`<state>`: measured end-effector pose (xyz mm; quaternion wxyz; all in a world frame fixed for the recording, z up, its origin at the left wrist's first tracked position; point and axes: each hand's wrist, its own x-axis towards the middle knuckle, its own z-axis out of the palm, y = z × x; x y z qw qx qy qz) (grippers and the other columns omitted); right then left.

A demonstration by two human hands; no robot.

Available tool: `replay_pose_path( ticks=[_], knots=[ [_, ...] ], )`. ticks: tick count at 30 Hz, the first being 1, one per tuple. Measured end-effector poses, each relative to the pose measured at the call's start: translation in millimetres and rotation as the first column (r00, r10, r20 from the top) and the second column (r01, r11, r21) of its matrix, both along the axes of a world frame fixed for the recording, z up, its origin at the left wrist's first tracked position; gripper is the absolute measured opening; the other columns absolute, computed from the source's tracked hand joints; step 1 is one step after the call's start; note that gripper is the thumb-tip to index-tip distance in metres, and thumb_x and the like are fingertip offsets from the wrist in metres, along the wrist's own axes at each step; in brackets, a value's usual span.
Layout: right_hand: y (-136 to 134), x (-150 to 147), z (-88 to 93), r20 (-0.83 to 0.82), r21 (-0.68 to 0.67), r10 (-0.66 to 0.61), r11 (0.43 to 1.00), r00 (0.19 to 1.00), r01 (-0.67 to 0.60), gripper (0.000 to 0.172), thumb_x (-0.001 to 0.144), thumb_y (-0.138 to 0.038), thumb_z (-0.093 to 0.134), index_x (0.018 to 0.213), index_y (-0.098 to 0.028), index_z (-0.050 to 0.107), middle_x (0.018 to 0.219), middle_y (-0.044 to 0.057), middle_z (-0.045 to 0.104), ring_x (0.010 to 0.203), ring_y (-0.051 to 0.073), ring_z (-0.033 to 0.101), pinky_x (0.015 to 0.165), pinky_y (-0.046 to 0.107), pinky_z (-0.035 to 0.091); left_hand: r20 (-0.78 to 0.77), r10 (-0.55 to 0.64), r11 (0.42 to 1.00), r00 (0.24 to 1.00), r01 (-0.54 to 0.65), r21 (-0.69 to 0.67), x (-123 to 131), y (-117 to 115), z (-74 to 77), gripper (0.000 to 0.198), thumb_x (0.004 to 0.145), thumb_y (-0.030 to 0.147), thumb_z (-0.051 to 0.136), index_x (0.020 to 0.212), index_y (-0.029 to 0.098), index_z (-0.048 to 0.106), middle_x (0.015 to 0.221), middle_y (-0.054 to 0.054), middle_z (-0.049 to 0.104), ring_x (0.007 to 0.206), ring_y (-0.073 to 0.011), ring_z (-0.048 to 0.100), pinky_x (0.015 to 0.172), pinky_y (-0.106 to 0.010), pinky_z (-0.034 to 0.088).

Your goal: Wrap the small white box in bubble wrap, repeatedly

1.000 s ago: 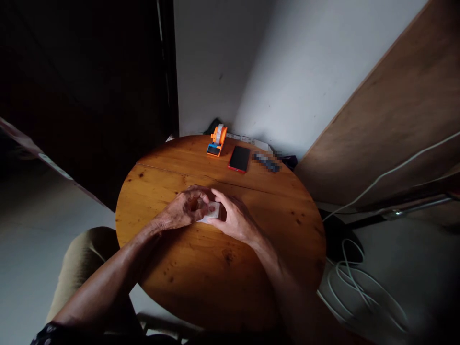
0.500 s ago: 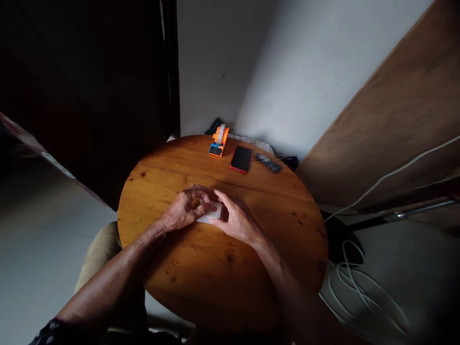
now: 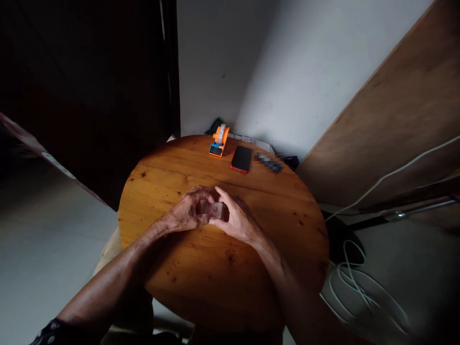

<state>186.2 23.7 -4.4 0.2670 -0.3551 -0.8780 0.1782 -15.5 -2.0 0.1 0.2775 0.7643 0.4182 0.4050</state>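
Between my hands, over the middle of the round wooden table (image 3: pixel 230 261), is a small pale rectangular stack (image 3: pixel 216 210) that looks like a deck of cards, with a reddish mark on top. My left hand (image 3: pixel 192 208) curls round its left end, thumb on the near side and fingers on the far side. At the right end my right hand (image 3: pixel 235 214) grips it between thumb and fingers, its palm standing off from the short edge. Fingers cover much of the stack's left part and its far edge.
At the table's far side stand an orange and blue tape dispenser (image 3: pixel 219 140), a red-edged phone (image 3: pixel 241 159) and a dark, pixelated long object (image 3: pixel 269 163). A white wall (image 3: pixel 230 72) rises behind. Looped white cable (image 3: pixel 354 287) lies on the floor at right.
My left hand has moved from fingers bent over the stack's top to a hold round its left end, baring more of the top. My right hand has hardly moved.
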Motion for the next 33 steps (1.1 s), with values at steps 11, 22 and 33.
replay_pose_path(
  ticks=[11, 22, 33],
  knots=[
    [-0.9, 1.3, 0.3, 0.010, 0.004, 0.006, 1.000, 1.000, -0.006, 0.087, 0.074, -0.020, 0.075, 0.150, -0.023, 0.033, 0.133, 0.014, 0.063, 0.117, 0.031, 0.062, 0.099, 0.051, 0.050, -0.006, 0.098, 0.986, 0.995, -0.096, 0.138, 0.7, 2.6, -7.4, 0.003, 0.085, 0.020, 0.064, 0.083, 0.019, 0.066, 0.115, -0.009, 0.069, 0.106, -0.0228, 0.065, 0.091, -0.038, 0.052],
    [0.3, 0.0, -1.9, 0.040, 0.056, -0.011, 0.998, 0.999, 0.009, 0.080, 0.075, -0.025, 0.077, 0.145, -0.019, 0.039, 0.130, 0.018, 0.064, 0.118, 0.033, 0.062, 0.098, 0.051, 0.050, -0.046, 0.184, 0.946, 0.982, -0.164, 0.280, 5.1, -0.8, -4.9, 0.006, 0.088, 0.021, 0.060, 0.088, 0.018, 0.065, 0.085, -0.005, 0.069, 0.082, -0.0193, 0.064, 0.078, -0.033, 0.050],
    [0.6, -1.4, -1.4, 0.027, 0.073, 0.000, 0.997, 1.000, -0.002, 0.078, 0.074, -0.030, 0.078, 0.142, -0.021, 0.041, 0.124, 0.015, 0.067, 0.111, 0.031, 0.065, 0.096, 0.047, 0.051, -0.072, 0.131, 0.924, 0.989, -0.096, 0.369, 9.4, -2.3, -4.9, 0.015, 0.089, 0.011, 0.054, 0.099, 0.018, 0.063, 0.088, -0.006, 0.066, 0.084, -0.0175, 0.062, 0.077, -0.031, 0.051]
  ],
)
